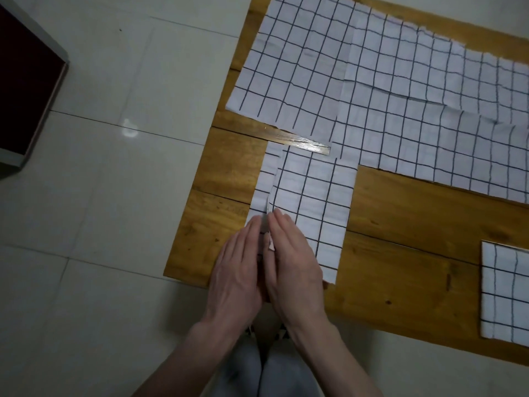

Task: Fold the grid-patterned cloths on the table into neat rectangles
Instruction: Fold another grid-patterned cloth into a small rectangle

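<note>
A narrow folded strip of white cloth with a black grid (312,202) lies lengthwise on the wooden table (406,233), near its left edge. My left hand (239,265) and my right hand (289,259) lie flat side by side on the strip's near end, fingers straight, pressing along a lifted fold edge that runs between them. Larger grid cloths (400,93) lie spread flat and overlapping across the far half of the table. A folded grid rectangle (503,293) rests at the right edge of the view.
The table's left edge runs beside my left hand, with pale tiled floor (114,196) beyond it. A dark cabinet (25,81) stands on the floor at the far left. Bare wood lies between the strip and the folded rectangle.
</note>
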### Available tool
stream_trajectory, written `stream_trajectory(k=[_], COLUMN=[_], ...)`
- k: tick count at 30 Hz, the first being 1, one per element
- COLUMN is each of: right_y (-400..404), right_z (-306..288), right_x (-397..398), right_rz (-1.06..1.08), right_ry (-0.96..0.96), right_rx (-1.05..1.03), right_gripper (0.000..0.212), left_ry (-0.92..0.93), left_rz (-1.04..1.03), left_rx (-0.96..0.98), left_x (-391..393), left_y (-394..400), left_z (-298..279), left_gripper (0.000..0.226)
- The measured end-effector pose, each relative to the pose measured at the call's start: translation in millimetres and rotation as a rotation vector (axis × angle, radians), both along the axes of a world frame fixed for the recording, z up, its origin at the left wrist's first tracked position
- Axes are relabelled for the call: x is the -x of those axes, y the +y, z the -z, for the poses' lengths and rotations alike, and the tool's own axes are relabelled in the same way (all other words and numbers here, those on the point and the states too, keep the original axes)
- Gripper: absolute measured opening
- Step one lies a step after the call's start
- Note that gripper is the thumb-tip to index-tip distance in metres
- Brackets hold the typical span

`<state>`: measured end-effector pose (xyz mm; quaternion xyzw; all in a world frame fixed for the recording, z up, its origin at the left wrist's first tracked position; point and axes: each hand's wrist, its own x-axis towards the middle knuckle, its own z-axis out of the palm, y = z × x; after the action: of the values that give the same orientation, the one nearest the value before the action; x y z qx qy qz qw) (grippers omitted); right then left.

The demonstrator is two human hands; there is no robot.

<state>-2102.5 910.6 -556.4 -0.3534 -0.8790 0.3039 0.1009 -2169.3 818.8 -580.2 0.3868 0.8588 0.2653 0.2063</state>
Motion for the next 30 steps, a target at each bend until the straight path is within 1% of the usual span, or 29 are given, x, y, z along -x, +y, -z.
stream_trajectory(k=[3,5,10,13,14,17,19,21,25,27,30], right_y=[-1.4,-1.3,2.9,7.6,9.3,14.0,18.0,21.3,29.0,37.0,60.8], right_z=[4.2,7.1,12.8,14.0,13.7,12.7,11.7,10.9,7.5,4.8,2.9], right_x=[1.8,2.4,5.5,6.7,6.5,4.3,1.3,-2.0,-6.5,-10.6,-22.3], right_rz=[-0.052,-0.091,-0.144,-0.190,-0.205,-0.247,-0.297,-0.344,-0.376,-0.382,-0.354], right_ry=[-0.032,-0.036,-0.029,-0.031,-0.030,-0.033,-0.047,-0.058,-0.031,-0.011,-0.048], right_rx=[0.054,0.130,0.255,0.280,0.287,0.309,0.296,0.293,0.302,0.220,0.057], right_gripper=[0.049,0.053,0.058,0.063,0.065,0.072,0.072,0.067,0.056,0.053,0.054], left_ry=[-0.036,-0.044,-0.059,-0.028,0.000,0.090,0.123,0.129,0.174,0.212,0.267], left_rz=[-0.014,-0.018,-0.035,-0.050,-0.068,-0.102,-0.090,-0.061,0.016,0.062,0.106], left_rx=[-0.066,-0.076,-0.096,-0.085,-0.072,-0.064,-0.069,-0.068,-0.047,-0.024,0.024], left_x=[1.6,3.0,3.4,2.5,1.9,-1.0,-3.6,-6.1,-6.4,-5.2,-3.5], left_y=[-0.2,-1.9,-4.2,-7.3,-8.6,-13.4,-16.8,-20.8,-26.7,-27.4,-28.3], left_z=[-1.4,-0.4,-0.6,-0.9,-1.1,-1.0,0.1,4.4,14.8,15.4,13.3], left_gripper=[0.076,0.073,0.085,0.097,0.098,0.089,0.088,0.085,0.070,0.063,0.054])
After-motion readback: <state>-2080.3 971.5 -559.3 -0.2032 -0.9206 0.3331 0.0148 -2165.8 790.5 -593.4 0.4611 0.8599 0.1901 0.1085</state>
